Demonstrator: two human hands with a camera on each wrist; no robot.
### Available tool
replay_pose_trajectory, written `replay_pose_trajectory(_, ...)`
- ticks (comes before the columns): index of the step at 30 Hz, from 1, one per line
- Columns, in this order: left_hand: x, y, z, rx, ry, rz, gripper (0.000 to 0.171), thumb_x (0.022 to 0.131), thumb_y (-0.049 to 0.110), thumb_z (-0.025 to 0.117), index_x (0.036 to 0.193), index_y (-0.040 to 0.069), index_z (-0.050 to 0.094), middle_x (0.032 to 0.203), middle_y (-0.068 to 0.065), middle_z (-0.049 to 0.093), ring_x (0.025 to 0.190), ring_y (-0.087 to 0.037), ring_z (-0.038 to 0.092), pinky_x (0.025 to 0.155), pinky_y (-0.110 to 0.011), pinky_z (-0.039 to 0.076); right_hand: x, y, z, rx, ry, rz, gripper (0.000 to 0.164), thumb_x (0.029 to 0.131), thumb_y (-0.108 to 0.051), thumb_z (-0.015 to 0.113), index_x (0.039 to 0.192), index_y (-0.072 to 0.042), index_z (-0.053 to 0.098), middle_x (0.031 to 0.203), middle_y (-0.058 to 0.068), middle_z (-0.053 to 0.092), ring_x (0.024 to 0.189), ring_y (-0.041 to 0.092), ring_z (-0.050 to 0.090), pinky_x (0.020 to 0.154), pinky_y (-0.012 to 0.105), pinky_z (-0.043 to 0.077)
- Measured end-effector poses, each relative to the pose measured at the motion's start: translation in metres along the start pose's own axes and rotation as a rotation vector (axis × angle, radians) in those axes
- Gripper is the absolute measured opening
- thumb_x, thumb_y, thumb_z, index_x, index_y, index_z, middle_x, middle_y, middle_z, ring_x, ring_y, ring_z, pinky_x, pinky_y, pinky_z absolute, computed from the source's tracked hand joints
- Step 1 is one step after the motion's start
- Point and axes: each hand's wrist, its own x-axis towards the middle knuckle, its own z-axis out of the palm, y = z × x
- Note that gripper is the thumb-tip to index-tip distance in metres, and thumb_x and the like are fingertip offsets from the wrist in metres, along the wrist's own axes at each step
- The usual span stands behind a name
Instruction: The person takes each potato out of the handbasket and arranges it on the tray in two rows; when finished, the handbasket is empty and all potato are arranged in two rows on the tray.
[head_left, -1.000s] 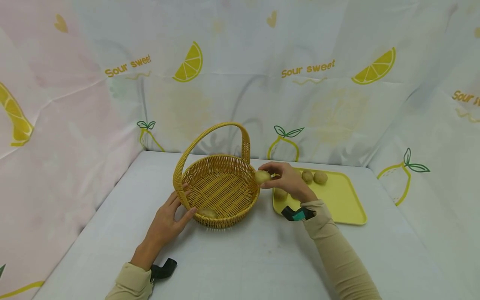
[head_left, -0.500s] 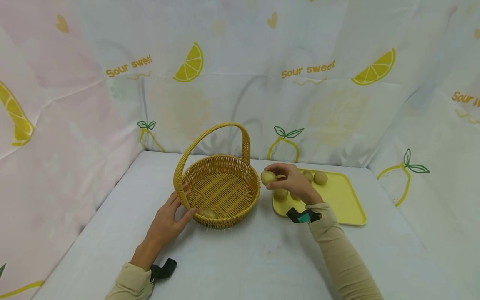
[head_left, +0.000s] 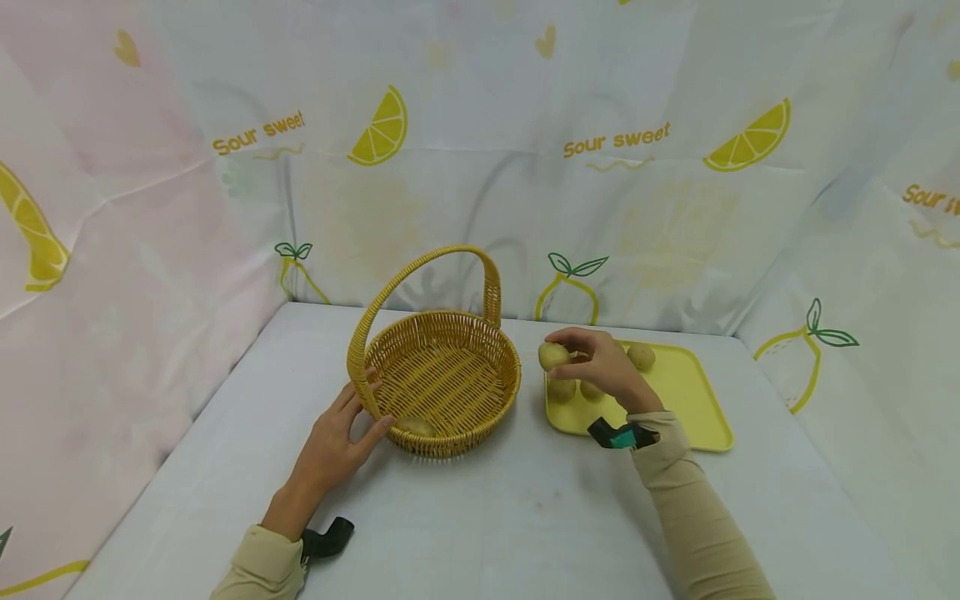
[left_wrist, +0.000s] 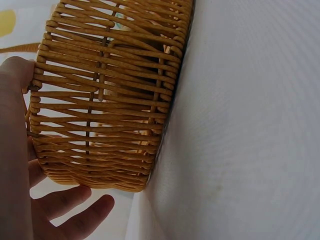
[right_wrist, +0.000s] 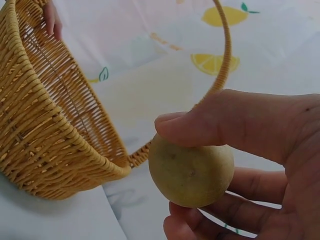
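Note:
My right hand [head_left: 606,367] pinches a round, pale yellow potato [right_wrist: 191,170] between thumb and fingers. It is held up over the left edge of the yellow tray [head_left: 701,408]. Left of the tray stands a round wicker basket [head_left: 450,383] with a tall arched handle [head_left: 427,260]. At the basket's left side my left hand [head_left: 333,437] grips the rim by the handle's foot, thumb in front and fingers behind. Inside the basket, near its front wall, lies one potato [head_left: 415,427]. In the left wrist view, fingers [left_wrist: 82,215] curve past the wicker side.
Several potatoes rest on the tray, among them one at the back [head_left: 641,357] and one at the front left [head_left: 561,390]. The white table [head_left: 480,533] meets a lemon-print cloth [head_left: 480,208] behind and at both sides.
My right hand has moved right, from beside the basket's right rim to over the tray's left edge, still holding the potato. The left hand and basket have stayed put.

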Motion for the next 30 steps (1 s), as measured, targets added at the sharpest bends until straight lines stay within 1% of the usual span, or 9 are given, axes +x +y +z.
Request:
replay_pose_trajectory(3, 0.000, 0.001, 0.000, 0.003, 0.003, 0.002, 0.059, 0.098, 0.025, 0.076, 0.149, 0.003, 0.055, 0.161, -0.013, 0.042, 0.143, -0.033, 0.044, 0.107, -0.058, 0.042, -0.003, 0.001, -0.005, 0.000, 0.017, 0.009, 0.050, 0.084, -0.006, 0.087, 0.130, -0.001, 0.070, 0.130, 0.013, 0.067, 0.111, 0.029, 0.061, 0.090, 0.032, 0.053)
replay_pose_trajectory(6, -0.001, 0.001, -0.001, 0.010, 0.008, 0.003, 0.060, 0.097, 0.025, 0.076, 0.149, 0.004, 0.055, 0.161, -0.012, 0.042, 0.144, -0.031, 0.043, 0.109, -0.053, 0.042, -0.007, 0.001, -0.009, 0.003, 0.030, 0.024, 0.050, 0.084, -0.008, 0.087, 0.131, -0.004, 0.070, 0.131, 0.012, 0.066, 0.112, 0.028, 0.061, 0.089, 0.031, 0.054)
replay_pose_trajectory(11, -0.001, 0.002, -0.001, 0.006, 0.008, 0.000, 0.060, 0.098, 0.025, 0.076, 0.149, 0.003, 0.054, 0.161, -0.011, 0.041, 0.145, -0.029, 0.042, 0.112, -0.047, 0.041, -0.013, 0.004, -0.018, -0.020, 0.046, 0.027, 0.049, 0.085, -0.010, 0.087, 0.131, -0.003, 0.069, 0.130, 0.013, 0.065, 0.111, 0.029, 0.060, 0.087, 0.031, 0.054)
replay_pose_trajectory(16, -0.001, 0.002, -0.001, 0.005, 0.008, -0.001, 0.060, 0.097, 0.025, 0.076, 0.149, 0.003, 0.055, 0.161, -0.011, 0.042, 0.145, -0.030, 0.042, 0.112, -0.047, 0.041, -0.018, 0.010, -0.025, -0.057, 0.066, 0.025, 0.049, 0.086, -0.010, 0.086, 0.131, 0.000, 0.069, 0.130, 0.015, 0.067, 0.111, 0.029, 0.059, 0.091, 0.030, 0.053)
replay_pose_trajectory(20, -0.001, 0.002, -0.001, 0.010, 0.009, 0.001, 0.060, 0.097, 0.025, 0.076, 0.149, 0.003, 0.055, 0.161, -0.012, 0.042, 0.145, -0.031, 0.042, 0.110, -0.051, 0.042, -0.022, 0.017, -0.031, -0.078, 0.076, 0.040, 0.049, 0.087, -0.010, 0.086, 0.131, 0.001, 0.068, 0.132, 0.015, 0.067, 0.110, 0.029, 0.060, 0.093, 0.030, 0.052)
replay_pose_trajectory(23, 0.000, 0.002, 0.000, 0.003, 0.009, 0.001, 0.060, 0.097, 0.025, 0.076, 0.149, 0.003, 0.055, 0.161, -0.012, 0.042, 0.145, -0.031, 0.042, 0.109, -0.053, 0.042, -0.027, 0.020, -0.034, -0.079, 0.082, 0.041, 0.048, 0.088, -0.010, 0.085, 0.131, 0.001, 0.068, 0.131, 0.016, 0.066, 0.108, 0.028, 0.060, 0.090, 0.030, 0.052)
replay_pose_trajectory(30, -0.001, 0.001, 0.000, 0.001, 0.012, 0.001, 0.060, 0.097, 0.024, 0.077, 0.149, 0.004, 0.055, 0.160, -0.013, 0.042, 0.145, -0.032, 0.043, 0.112, -0.047, 0.040, -0.037, 0.027, -0.038, -0.031, 0.104, 0.074, 0.051, 0.088, -0.006, 0.084, 0.135, 0.003, 0.066, 0.134, 0.015, 0.065, 0.105, 0.025, 0.059, 0.086, 0.029, 0.052)
